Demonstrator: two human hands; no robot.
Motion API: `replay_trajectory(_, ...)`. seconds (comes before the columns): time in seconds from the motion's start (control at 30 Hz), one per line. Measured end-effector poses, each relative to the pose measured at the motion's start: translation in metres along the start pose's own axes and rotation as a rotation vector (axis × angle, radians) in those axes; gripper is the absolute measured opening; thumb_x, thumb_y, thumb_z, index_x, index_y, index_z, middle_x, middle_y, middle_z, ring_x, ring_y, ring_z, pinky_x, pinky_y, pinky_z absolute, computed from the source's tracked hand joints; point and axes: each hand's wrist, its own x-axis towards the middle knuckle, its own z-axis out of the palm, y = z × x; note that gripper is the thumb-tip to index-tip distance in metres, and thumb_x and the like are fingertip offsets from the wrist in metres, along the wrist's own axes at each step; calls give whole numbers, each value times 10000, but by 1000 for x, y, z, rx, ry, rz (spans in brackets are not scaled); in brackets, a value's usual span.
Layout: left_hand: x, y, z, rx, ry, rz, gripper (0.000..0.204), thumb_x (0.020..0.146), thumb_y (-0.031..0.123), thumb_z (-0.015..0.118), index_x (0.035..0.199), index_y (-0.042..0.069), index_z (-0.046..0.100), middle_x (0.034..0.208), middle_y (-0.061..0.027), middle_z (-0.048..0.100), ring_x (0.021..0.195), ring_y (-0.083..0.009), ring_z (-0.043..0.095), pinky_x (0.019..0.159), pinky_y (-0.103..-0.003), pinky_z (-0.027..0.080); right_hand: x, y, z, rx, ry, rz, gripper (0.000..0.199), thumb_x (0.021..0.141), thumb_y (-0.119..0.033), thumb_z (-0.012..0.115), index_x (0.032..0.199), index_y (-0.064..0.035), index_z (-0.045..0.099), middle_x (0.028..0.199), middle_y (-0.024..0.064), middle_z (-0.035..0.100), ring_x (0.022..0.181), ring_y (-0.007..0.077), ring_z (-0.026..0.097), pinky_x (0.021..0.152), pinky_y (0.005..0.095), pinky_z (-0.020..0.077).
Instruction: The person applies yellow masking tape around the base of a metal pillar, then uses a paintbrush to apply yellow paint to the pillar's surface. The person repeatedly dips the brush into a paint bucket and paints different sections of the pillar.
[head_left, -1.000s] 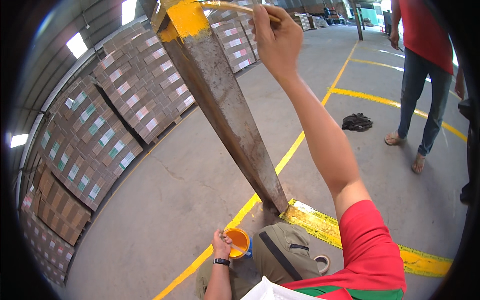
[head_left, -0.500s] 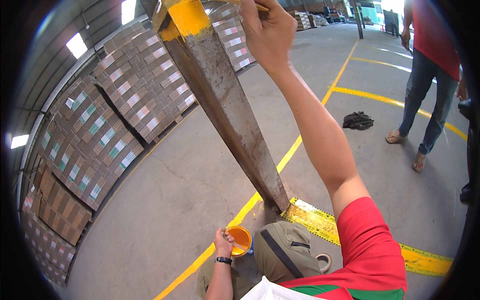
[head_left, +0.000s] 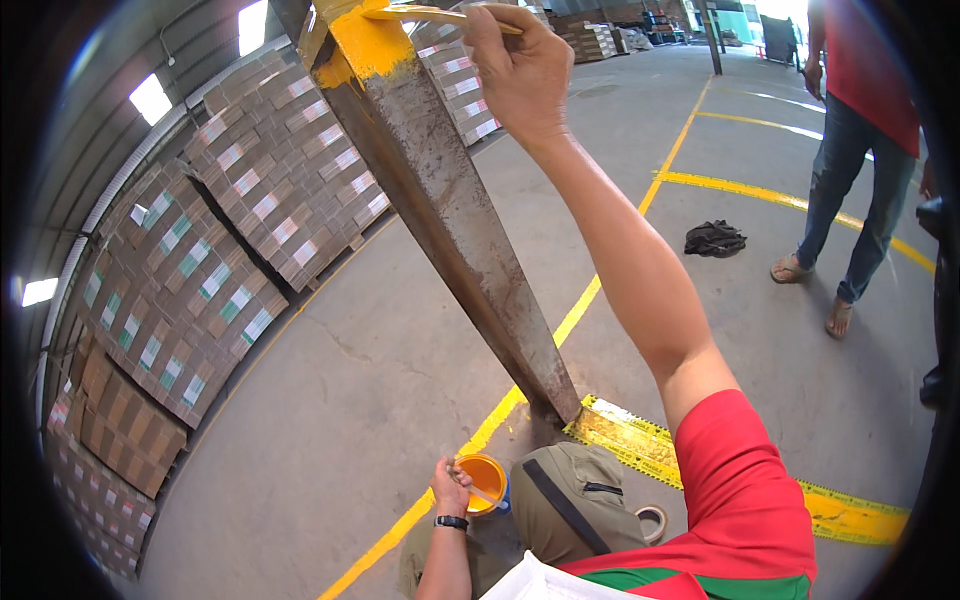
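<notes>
My right hand (head_left: 522,72), raised high, is closed round the pale handle of a paintbrush (head_left: 430,14). The brush's tip meets the yellow-painted top part of a steel post (head_left: 455,190); below that, the post's surface is bare, grey and rusty. Low down, my left hand (head_left: 450,484) is closed on the handle of a paint bucket (head_left: 484,470). Orange-yellow paint coats the bucket's inside, and a bit of its blue outer wall shows beside my knee.
Yellow-black tape (head_left: 650,462) borders a painted floor strip at the post's foot. A tape roll (head_left: 651,524) lies by my leg. A black cloth-like heap (head_left: 715,240) is on the floor near a standing person (head_left: 858,170). Stacked cartons (head_left: 180,280) line the left wall.
My right hand has moved slightly left and down, and more of the brush shows against the yellow paint. My left hand stays on the bucket handle.
</notes>
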Motion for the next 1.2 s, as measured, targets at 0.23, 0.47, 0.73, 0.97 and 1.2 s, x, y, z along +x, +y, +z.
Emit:
replay_trajectory(0.23, 0, -2, -1, 0, -16, -14, 215, 994, 295, 601, 958, 92, 537, 712, -21, 479, 566, -115, 418, 477, -260, 348, -4, -4, -17, 138, 53, 103, 271, 1003, -232, 712, 1060, 32, 717, 798, 56, 727, 667, 51, 618, 573, 202, 480)
replay_trajectory(0.47, -5, -7, -1, 28, -28, -13, 243, 1018, 335, 572, 949, 110, 517, 697, -5, 495, 554, -111, 416, 482, -260, 358, -7, -12, 15, 209, -25, 25, 143, 1018, -115, 662, 1014, 18, 715, 772, 23, 717, 693, 15, 573, 581, 217, 450)
replay_trajectory(0.73, -8, -12, -9, -3, 8, -13, 229, 987, 307, 613, 934, 94, 546, 693, -4, 475, 543, -100, 399, 471, -254, 344, -110, -25, -93, -150, -292, 226, 211, 1050, -172, 624, 1075, 24, 699, 782, 41, 692, 671, 53, 588, 582, 199, 458)
replay_trajectory(0.97, -10, -13, -12, -21, 1, -7, 208, 979, 282, 620, 956, 82, 569, 696, -16, 490, 539, -104, 411, 469, -254, 353, -77, -37, -94, -42, -180, 146, 188, 1031, -138, 651, 1061, 37, 713, 790, 47, 715, 678, 54, 594, 606, 200, 476)
replay_trajectory(1.2, -18, -7, -7, -54, -43, -20, 232, 980, 302, 627, 983, 77, 572, 711, -19, 493, 564, -104, 422, 483, -251, 349, -52, -21, -39, -155, -248, -9, 198, 991, -184, 707, 1036, 8, 723, 720, 56, 696, 649, 58, 605, 598, 243, 485)
